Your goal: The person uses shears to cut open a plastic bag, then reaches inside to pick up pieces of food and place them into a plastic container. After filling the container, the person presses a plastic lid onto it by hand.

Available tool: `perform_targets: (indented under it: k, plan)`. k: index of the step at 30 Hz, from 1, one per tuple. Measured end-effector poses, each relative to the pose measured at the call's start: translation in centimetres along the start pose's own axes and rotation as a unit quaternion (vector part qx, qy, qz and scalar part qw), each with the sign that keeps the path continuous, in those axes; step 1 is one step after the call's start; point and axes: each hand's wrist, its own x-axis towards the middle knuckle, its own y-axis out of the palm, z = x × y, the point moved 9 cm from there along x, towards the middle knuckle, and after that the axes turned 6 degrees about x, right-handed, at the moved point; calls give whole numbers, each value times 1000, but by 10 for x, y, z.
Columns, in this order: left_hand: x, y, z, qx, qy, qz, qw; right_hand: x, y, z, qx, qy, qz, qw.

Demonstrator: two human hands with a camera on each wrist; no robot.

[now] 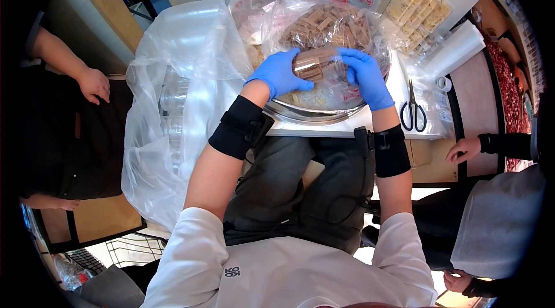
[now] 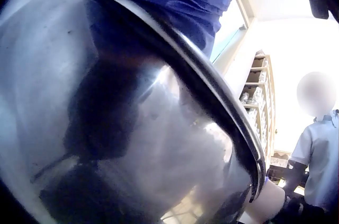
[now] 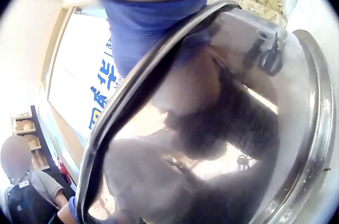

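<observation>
Between both blue-gloved hands, a clear plastic jar (image 1: 312, 67) with brown stick-like pieces inside lies tilted over the basin. My left hand (image 1: 276, 74) grips its left end, thumb below and fingers above. At the other end my right hand (image 1: 370, 80) holds the jar, with bent fingers around its edge. Just beyond lies a clear bag (image 1: 332, 26) full of similar brown pieces, inside a shiny metal basin (image 1: 321, 116). The wrist views show mostly the basin's curved outer wall (image 2: 175, 144), with the glove cuffs above its rim; the fingers are hidden there.
A large plastic bag (image 1: 185, 48) of clear jars stands left of the basin. To the right are black-handled scissors (image 1: 413, 114), a plastic roll (image 1: 462, 45), a tape roll (image 1: 443, 84) and packs of pale yellow food (image 1: 417, 7). Other people stand close on both sides.
</observation>
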Motion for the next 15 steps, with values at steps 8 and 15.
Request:
perform_targets:
  k: [8,15]
  plan:
    - [-1,-5,-1,3,6,-24,1000,-11,25,6,126,64,94,985]
    - [-3,-5,-4,39,3,6,999,-18,32,16,17,37,115,993]
